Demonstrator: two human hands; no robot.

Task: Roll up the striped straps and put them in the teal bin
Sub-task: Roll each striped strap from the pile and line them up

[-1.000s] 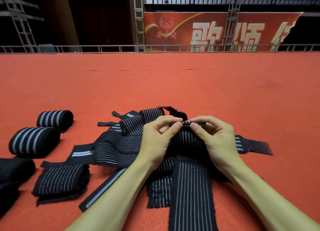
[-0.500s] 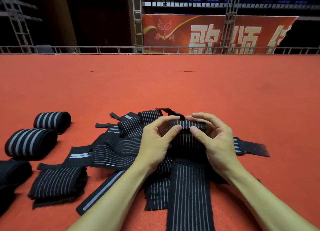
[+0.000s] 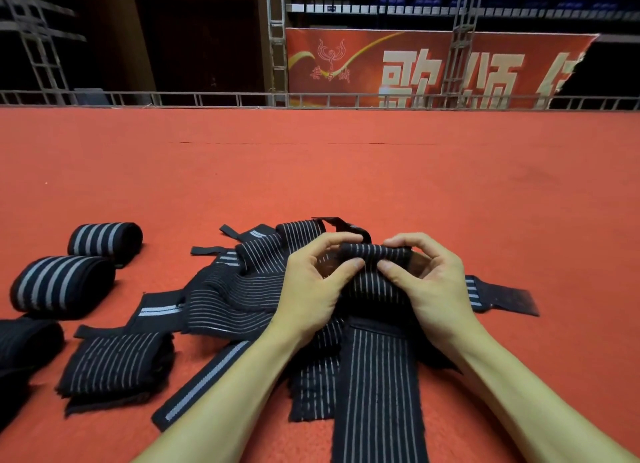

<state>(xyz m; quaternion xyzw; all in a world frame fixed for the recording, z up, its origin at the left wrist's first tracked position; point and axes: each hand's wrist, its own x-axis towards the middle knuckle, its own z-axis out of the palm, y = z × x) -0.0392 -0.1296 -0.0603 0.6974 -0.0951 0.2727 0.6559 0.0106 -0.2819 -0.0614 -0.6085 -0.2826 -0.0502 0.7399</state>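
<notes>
left hand (image 3: 311, 289) pinches strap roll (image 3: 375, 253) | right hand (image 3: 429, 289) pinches same roll | 2 rolled straps (image 3: 62, 286) lie left

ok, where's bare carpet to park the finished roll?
Free: the wide red carpet between the strap pile and the far railing; also carpet right of the right hand, beyond the flat strap end. Crowded: left side, with rolled straps and a folded strap close to the pile.

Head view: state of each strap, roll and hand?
Strap in hands, far end rolled, rest flat.
Left hand, pinches the rolled end.
Right hand, pinches the rolled end.
Far roll, fully rolled, on its side.
Near roll, fully rolled, on its side.
Folded strap, folded, unrolled.
Loose pile, unrolled, overlapping.
Teal bin, not in view.
</notes>
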